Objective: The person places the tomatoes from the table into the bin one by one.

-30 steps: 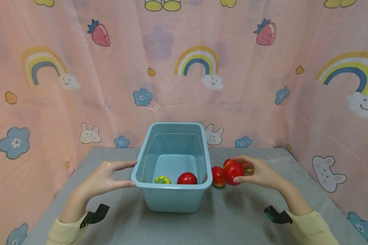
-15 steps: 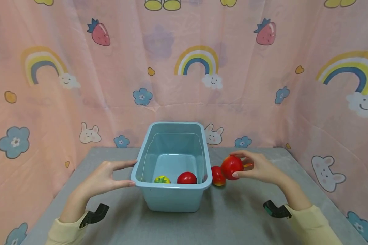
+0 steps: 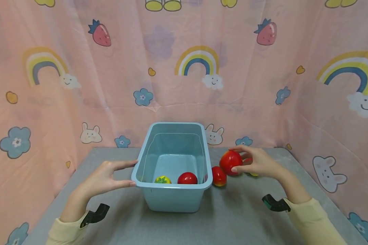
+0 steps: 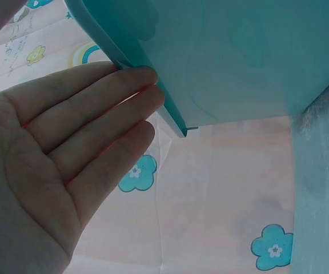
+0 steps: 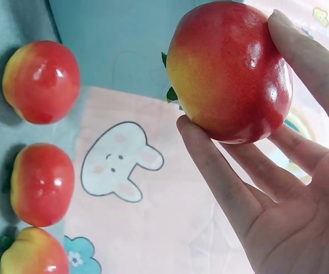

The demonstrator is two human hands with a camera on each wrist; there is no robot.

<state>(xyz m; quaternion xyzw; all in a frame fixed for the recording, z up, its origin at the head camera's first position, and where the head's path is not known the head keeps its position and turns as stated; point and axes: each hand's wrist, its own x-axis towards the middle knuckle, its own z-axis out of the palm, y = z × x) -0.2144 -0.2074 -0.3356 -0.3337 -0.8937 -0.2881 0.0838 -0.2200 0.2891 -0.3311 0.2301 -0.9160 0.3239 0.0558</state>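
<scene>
My right hand [image 3: 261,164] holds a red tomato [image 3: 231,162] between thumb and fingers, just right of the blue plastic bin [image 3: 171,185]. In the right wrist view this tomato [image 5: 227,74] shows a yellow base and green leaf tips, well above the tabletop. My left hand [image 3: 101,178] touches the bin's left rim with fingertips and thumb. From the left wrist camera, the fingers [image 4: 96,108] look straight and lie against the rim. Inside the bin are a red tomato [image 3: 187,178] and a yellowish one [image 3: 163,180] with a green star-shaped top, both partly hidden by the front wall.
Another tomato [image 3: 219,176] sits on the grey table [image 3: 233,217] beside the bin's right wall. Behind my right hand more are partly hidden; the right wrist view shows a middle tomato [image 5: 43,184] and a yellower tomato [image 5: 36,254] in a row. A pink patterned curtain [image 3: 178,95] surrounds the table.
My right hand has risen and moved slightly left and away from me, carrying the tomato up. The left hand and the bin have stayed put.
</scene>
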